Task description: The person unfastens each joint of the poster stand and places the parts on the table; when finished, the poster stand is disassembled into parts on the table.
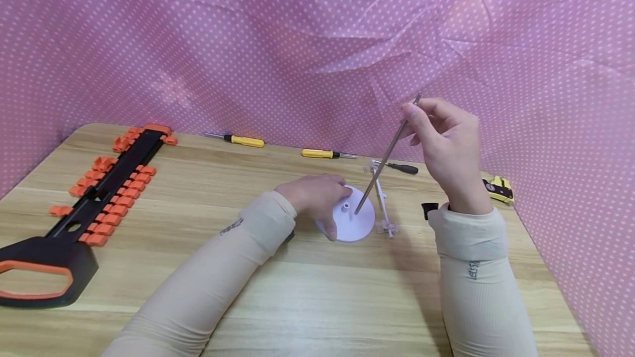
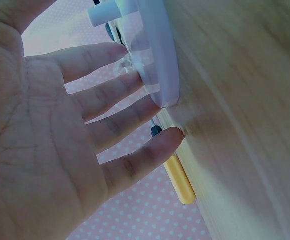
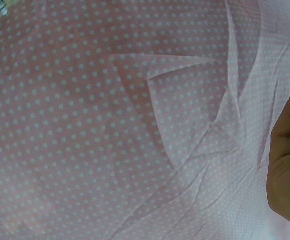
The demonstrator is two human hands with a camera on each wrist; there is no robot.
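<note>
My right hand point(image 1: 451, 147) pinches a thin metal rod point(image 1: 392, 145) near its upper end, between thumb and fingertips. The rod slants down, its lower end at the top face of a white round plastic base point(image 1: 362, 219); whether it sits in a hole cannot be made out. A short hollow post rises from the base near its middle. At the left side of this base, my left hand point(image 1: 319, 200) rests with thumb and fingers spread along the rim. In the left wrist view, the left hand's fingers point(image 2: 105, 130) are straight, some tips touching the base's edge.
Right of the base lies a slim white part with clear ends point(image 1: 382, 203). Yellow-handled screwdrivers point(image 1: 248, 141) and a dark-handled one point(image 1: 404, 168) line the back edge. A black rack with orange clips point(image 1: 119, 175) lies left; a yellow-black tool point(image 1: 498, 189) sits at the right edge.
</note>
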